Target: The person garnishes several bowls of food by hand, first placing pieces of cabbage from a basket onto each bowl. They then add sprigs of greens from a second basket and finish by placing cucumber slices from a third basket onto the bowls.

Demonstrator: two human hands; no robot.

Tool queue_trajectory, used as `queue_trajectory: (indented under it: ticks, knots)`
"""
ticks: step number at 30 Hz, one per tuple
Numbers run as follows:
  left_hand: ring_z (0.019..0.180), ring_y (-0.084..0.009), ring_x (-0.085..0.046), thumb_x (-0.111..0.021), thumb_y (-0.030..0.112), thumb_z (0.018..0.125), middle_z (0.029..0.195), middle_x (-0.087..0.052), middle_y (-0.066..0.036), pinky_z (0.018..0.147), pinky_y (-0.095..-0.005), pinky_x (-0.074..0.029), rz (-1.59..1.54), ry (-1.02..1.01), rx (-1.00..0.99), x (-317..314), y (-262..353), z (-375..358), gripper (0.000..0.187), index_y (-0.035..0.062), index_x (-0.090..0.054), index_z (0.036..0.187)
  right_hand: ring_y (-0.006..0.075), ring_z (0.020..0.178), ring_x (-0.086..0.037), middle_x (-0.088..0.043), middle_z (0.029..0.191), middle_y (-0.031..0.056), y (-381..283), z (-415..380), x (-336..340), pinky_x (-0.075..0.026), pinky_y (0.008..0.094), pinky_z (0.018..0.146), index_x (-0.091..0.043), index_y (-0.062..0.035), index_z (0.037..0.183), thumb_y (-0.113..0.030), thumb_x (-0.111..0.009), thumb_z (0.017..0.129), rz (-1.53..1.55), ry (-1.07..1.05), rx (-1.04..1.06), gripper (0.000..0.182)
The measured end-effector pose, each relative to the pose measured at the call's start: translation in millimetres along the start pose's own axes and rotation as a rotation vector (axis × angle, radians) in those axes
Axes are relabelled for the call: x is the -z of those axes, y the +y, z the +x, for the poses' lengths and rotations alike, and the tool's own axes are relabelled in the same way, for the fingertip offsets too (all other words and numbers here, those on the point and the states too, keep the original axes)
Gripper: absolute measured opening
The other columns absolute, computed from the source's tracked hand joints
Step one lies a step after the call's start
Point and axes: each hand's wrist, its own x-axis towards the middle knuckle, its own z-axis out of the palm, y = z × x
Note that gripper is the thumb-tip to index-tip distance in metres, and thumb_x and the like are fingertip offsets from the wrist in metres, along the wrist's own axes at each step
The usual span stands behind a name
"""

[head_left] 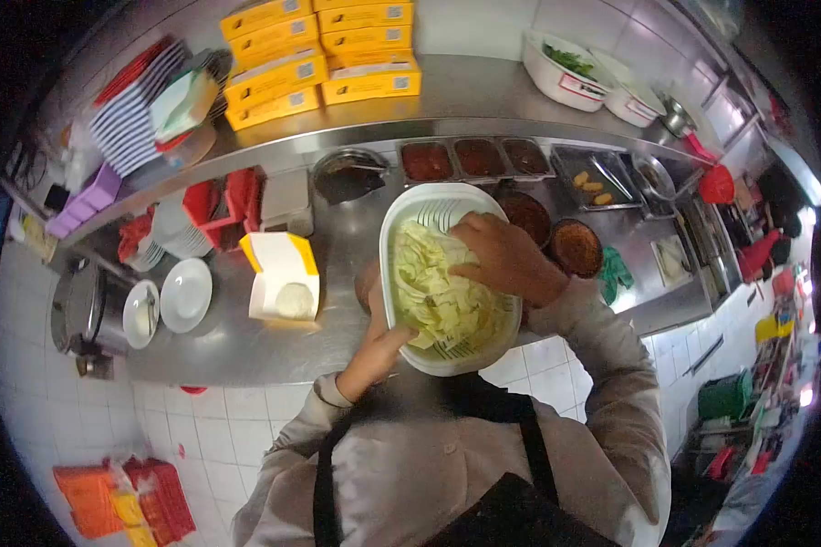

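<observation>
A white slotted basket full of pale chopped cabbage is held over the front edge of the steel counter. My left hand grips the basket from below at its near rim. My right hand reaches into the basket from the right, fingers closed on some of the cabbage. To the left an open yellow and white box lies on the counter with a round white portion inside.
Sauce tubs and two dark bowls line the counter behind the basket. White plates and a steel pot stand at the left. Yellow boxes and white bowls sit on the upper shelf.
</observation>
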Motion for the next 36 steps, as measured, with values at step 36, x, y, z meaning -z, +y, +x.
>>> queue_trajectory:
  ticks: [36]
  knots:
    - [0.123, -0.0274, -0.041, -0.047, 0.010, 0.073, 0.133, -0.038, -0.015, 0.102, -0.0375, -0.036, -0.255, 1.027, -0.001, 15.2, -77.6, -173.6, 0.076, 0.0053, -0.018, 0.142, 0.0113, 0.093, -0.058, -0.063, 0.094, 0.0026, -88.1, -72.0, -96.7, -0.045, 0.0289, 0.081, -0.055, -0.0067, 0.097, -0.031, -0.062, 0.092, 1.304, -1.067, -0.036, 0.026]
